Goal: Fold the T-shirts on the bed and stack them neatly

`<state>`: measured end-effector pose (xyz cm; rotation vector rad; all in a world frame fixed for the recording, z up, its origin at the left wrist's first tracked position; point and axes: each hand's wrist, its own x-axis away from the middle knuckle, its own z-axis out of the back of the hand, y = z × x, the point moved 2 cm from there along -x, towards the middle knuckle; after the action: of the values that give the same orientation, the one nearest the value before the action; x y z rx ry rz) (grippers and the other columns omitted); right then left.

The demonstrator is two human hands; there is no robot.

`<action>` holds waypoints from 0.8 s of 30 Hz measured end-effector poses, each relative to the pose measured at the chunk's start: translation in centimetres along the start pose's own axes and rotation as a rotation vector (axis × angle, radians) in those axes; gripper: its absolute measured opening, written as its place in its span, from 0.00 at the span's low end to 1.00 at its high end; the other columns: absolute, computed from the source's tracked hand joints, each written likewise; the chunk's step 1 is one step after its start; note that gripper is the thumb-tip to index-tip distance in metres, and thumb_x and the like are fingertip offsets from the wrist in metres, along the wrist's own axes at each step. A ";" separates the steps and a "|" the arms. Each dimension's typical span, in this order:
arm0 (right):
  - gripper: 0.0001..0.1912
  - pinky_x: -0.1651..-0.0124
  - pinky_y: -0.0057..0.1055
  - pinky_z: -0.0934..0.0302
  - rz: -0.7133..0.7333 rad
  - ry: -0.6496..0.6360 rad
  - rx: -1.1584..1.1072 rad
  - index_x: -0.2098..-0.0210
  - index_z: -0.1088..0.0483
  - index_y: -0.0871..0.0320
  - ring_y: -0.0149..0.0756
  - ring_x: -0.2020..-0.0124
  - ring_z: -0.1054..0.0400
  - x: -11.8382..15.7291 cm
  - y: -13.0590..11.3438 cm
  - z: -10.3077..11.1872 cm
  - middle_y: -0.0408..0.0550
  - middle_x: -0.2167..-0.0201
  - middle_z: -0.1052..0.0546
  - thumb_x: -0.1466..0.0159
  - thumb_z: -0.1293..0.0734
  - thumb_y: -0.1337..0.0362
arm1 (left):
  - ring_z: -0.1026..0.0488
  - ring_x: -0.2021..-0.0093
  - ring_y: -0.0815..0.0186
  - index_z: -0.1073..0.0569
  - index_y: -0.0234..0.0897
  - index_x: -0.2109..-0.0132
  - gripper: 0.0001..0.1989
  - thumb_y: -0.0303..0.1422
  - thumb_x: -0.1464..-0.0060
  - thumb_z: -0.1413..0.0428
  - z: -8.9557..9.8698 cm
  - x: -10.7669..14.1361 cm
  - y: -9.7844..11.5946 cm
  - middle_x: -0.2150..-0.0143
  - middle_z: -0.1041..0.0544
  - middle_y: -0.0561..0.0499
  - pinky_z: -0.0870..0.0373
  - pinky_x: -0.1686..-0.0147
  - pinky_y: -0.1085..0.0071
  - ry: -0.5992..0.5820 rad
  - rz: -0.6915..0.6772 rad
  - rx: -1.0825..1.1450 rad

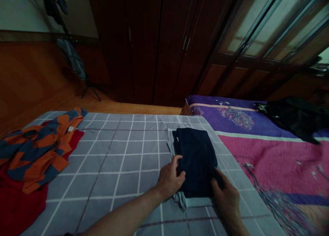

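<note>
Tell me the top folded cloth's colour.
The top folded cloth is dark navy blue, shown in the head view.

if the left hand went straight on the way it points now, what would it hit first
Most likely the dark blue folded cloth: the left hand points toward its left side, and the fingers seem to touch or nearly touch it, though depth there is hard to judge.

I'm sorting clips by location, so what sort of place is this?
Most likely a bedroom: a grey checked sheet covers what looks like a bed, a purple and pink quilt is spread beside it, and a dark wardrobe stands beyond.
</note>
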<state>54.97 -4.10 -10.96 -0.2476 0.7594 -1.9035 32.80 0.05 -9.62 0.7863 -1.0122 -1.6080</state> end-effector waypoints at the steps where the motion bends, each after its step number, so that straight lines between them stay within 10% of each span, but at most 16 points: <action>1: 0.31 0.64 0.36 0.35 -0.004 0.003 0.000 0.48 0.30 0.62 0.46 0.66 0.26 0.0 0.0 0.0 0.53 0.66 0.21 0.44 0.41 0.51 | 0.33 0.73 0.67 0.39 0.42 0.44 0.24 0.29 0.50 0.49 0.0 0.0 0.1 0.74 0.32 0.58 0.39 0.71 0.73 -0.005 0.004 -0.005; 24: 0.25 0.63 0.35 0.35 0.076 0.157 0.011 0.52 0.27 0.60 0.41 0.69 0.28 0.4 -0.3 -0.3 0.50 0.69 0.21 0.45 0.41 0.57 | 0.32 0.74 0.67 0.38 0.42 0.48 0.20 0.30 0.50 0.49 0.3 0.1 -0.2 0.73 0.31 0.57 0.40 0.71 0.72 0.010 -0.063 -0.029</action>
<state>54.44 -4.25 -11.04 -0.0612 0.8507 -1.8706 32.48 0.08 -9.70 0.8126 -0.9630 -1.6671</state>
